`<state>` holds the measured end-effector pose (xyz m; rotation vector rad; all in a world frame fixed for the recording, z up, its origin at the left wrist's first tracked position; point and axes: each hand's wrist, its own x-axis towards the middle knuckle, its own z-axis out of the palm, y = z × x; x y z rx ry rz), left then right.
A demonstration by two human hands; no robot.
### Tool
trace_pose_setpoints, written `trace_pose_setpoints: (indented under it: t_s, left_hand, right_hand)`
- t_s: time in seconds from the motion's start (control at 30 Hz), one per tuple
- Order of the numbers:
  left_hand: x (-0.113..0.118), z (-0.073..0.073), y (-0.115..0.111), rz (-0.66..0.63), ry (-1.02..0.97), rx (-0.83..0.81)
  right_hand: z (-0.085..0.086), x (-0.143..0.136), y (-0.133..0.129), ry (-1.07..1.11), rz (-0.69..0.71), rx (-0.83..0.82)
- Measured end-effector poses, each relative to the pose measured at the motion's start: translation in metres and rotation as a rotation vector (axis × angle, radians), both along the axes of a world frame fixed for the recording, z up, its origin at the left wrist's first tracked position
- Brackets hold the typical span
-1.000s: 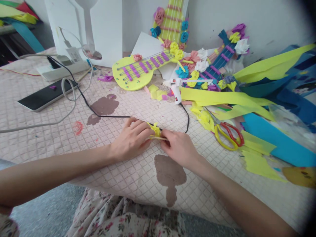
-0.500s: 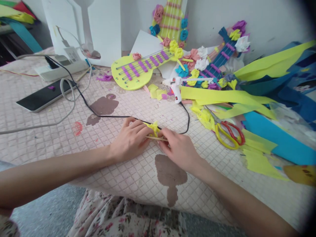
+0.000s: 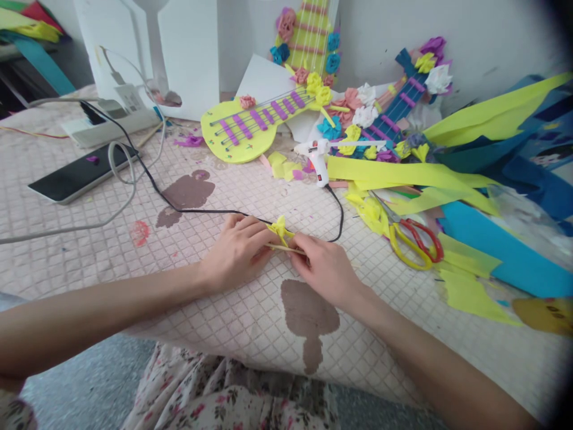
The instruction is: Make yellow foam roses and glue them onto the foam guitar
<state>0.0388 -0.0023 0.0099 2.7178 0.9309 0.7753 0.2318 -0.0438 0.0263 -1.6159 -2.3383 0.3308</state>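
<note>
Between my hands is a small piece of yellow crepe paper, bunched and standing up in the middle. A thin wooden stick runs just below it, from one hand to the other. My left hand pinches the left end of the stick and paper, fingers curled. My right hand grips the right end between thumb and fingers. The fingertips hide both ends. A black cord passes just behind my hands.
A white glue gun stands behind my hands. Red-and-yellow scissors and crepe strips lie right. Paper guitars are at the back. A phone and power strip are at the left.
The yellow paper between my hands sticks up a little higher and shows more. My right hand has shifted very slightly to the right.
</note>
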Motion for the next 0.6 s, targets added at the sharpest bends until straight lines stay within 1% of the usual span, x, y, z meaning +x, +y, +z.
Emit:
trace_pose_setpoints:
  t_s: [0.6]
  left_hand:
    - [0.0001,-0.0002,0.0027,0.008,0.039,0.039]
  right_hand:
    - [-0.0039,0.0023,0.0033,-0.011,0.004,0.007]
